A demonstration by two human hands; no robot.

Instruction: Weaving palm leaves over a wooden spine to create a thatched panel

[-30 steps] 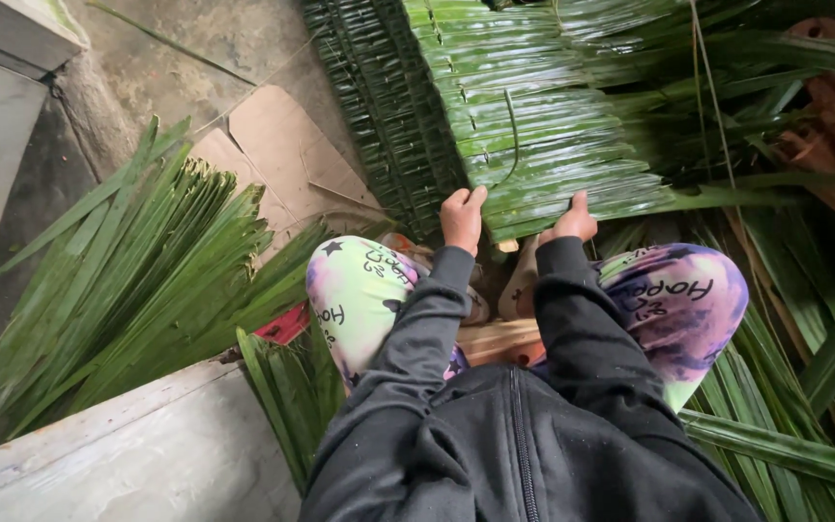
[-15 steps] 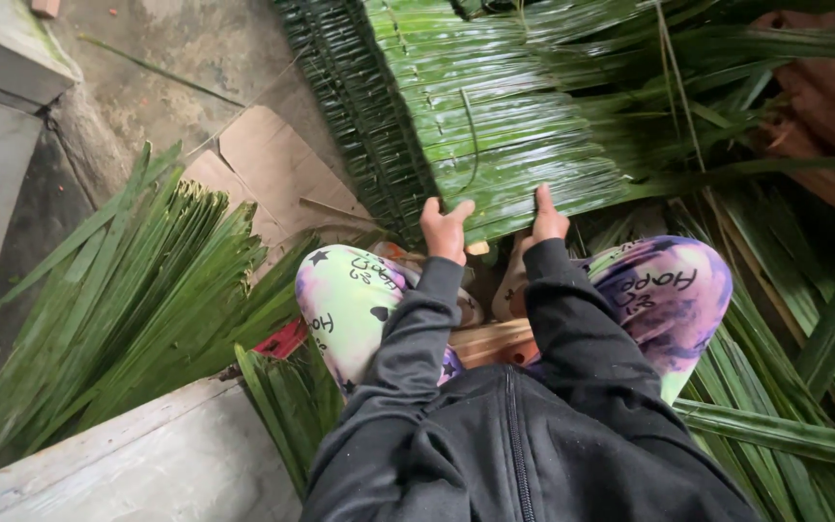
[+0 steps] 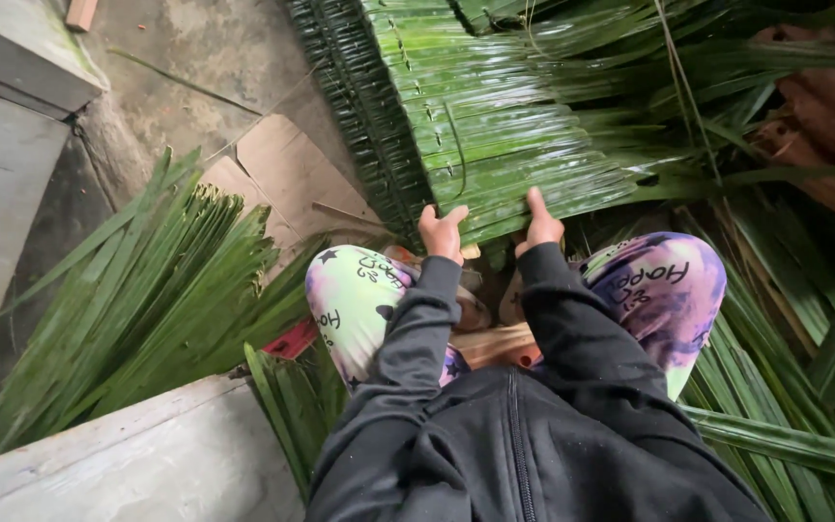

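A long woven panel of green palm leaves [image 3: 495, 126] runs away from me, stitched in rows. My left hand [image 3: 440, 232] grips its near edge, thumb on top. My right hand [image 3: 539, 224] holds the same edge a little to the right, thumb up on the leaves. Both arms are in dark sleeves. My knees in patterned pastel trousers [image 3: 355, 300] sit just below the hands.
A pile of loose palm fronds [image 3: 137, 309] lies at the left. Flat cardboard [image 3: 287, 174] rests on the concrete floor behind it. A grey concrete ledge [image 3: 128, 464] is at the lower left. More fronds [image 3: 804, 367] and brown dry leaves [image 3: 833, 106] crowd the right.
The view has tilted down a little, and both hands have stayed on the panel's near edge, shifting slightly along it.
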